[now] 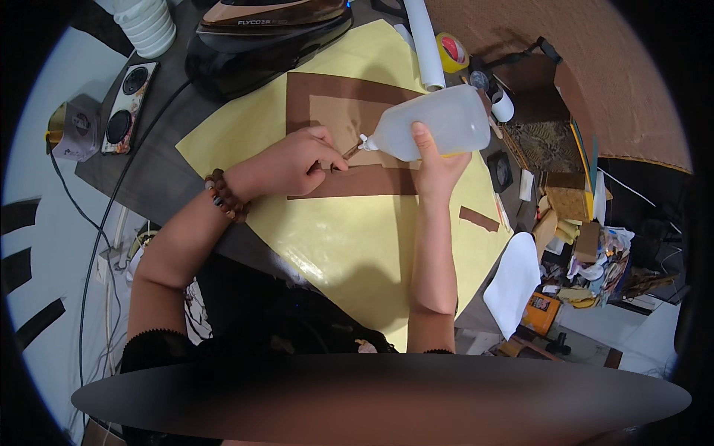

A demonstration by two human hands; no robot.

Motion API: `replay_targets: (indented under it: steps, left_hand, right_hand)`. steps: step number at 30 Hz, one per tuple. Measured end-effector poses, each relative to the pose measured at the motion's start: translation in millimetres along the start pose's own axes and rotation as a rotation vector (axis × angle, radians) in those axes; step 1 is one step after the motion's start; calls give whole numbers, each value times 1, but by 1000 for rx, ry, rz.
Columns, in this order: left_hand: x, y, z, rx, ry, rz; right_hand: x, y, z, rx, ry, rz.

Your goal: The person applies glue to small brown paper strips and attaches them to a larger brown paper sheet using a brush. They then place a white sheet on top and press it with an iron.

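A translucent white squeeze bottle (435, 123) lies tilted in my right hand (439, 167), the thumb along its side. Its small white nozzle (365, 143) points left and down, close to the fingertips of my left hand (297, 160). Those left fingers are curled in a pinch at the inner edge of a dark brown border (357, 184). The border surrounds a lighter brown panel (327, 111). A small narrow brown piece (351, 152) shows between nozzle and fingertips. Both brown parts rest on a yellow sheet (335, 238).
A black iron (271, 37) stands at the far left, its cord running along the table. Beyond the sheet lie a white roll (425, 44) and yellow tape (451, 52). A phone (130, 108) lies left. At right are a brown scrap (479, 218) and white paper (513, 286).
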State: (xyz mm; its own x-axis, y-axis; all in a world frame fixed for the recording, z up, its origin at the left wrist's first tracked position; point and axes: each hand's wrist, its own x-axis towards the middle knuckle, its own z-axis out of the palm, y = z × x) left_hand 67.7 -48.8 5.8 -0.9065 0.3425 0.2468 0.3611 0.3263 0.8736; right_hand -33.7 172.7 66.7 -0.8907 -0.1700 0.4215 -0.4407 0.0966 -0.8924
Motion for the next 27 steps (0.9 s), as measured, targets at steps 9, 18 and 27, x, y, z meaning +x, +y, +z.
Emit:
replay_targets:
  steps: [9, 18, 27]
  left_hand:
    - [-1, 2, -1, 1, 0, -28]
    - [1, 2, -3, -1, -13, -20]
    - [6, 3, -3, 107, -18, 82]
  right_hand:
    - [4, 3, -4, -79, 73, 5]
    - [18, 5, -7, 609, 453, 359]
    - [39, 38, 50, 1634, 44, 914]
